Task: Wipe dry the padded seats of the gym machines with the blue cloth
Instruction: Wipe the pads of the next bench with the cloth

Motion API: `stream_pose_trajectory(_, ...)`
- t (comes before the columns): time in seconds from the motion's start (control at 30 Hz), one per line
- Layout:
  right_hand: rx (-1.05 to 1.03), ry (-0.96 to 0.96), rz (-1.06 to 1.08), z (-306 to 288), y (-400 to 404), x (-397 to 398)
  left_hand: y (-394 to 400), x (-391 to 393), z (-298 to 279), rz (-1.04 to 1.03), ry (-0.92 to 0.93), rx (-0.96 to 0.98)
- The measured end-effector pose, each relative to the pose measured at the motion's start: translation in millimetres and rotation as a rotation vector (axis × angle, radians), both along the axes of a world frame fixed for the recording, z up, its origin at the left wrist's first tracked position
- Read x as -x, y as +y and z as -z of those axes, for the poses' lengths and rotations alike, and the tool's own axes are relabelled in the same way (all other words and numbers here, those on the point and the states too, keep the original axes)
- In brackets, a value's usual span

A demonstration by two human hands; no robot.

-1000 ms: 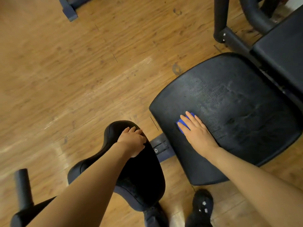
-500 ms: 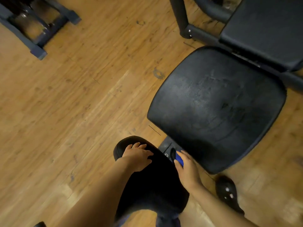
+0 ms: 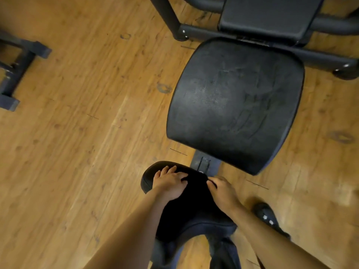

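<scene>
With the left hand (image 3: 171, 184) resting flat and open-fingered on the near small pad (image 3: 192, 202) and the right hand (image 3: 223, 191) curled at its right edge, the blue cloth unseen, probably beneath it, wiping should cover the whole pad in overlapping strokes.

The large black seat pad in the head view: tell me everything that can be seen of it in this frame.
The large black seat pad is a wide, rounded-corner cushion, seemingly vinyl or leather-like, matte with a pebbled sheen. Faint smears and streaks mark its right half, and fine speckles catch light on its left. It lies roughly flat above the wooden floor, joined at its far edge to a dark metal frame below a smaller back pad. A dark bar emerges from under its near edge. Neither hand touches it; nothing rests on it.
</scene>
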State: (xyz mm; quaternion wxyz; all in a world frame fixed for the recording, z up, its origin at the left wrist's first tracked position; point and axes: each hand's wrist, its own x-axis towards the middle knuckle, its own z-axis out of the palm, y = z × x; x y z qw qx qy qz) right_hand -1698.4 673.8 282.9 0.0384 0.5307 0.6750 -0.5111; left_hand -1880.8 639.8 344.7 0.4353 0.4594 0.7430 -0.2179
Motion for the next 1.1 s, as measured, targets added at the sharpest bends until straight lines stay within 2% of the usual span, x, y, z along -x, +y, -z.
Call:
stream_pose_trajectory(0.3, -0.049, -0.004, -0.023, -30, -40, -21, 4, -2, 0, 0.005, 0.020, 0.054)
stream_pose_trajectory(0.43, -0.086, -0.055, -0.043, -15, -33, -9, 2, -2, -2, 0.008, 0.021, 0.044)
stream_pose_trajectory(0.7, 0.010, -0.055, -0.018, 17, -5, -6, -1, 0, 3, -0.003, -0.008, 0.027)
stream_pose_trajectory(1.1, -0.028, 0.057, 0.012, -52, -57, -29, -5, -1, -7, -0.030, -0.028, 0.041)
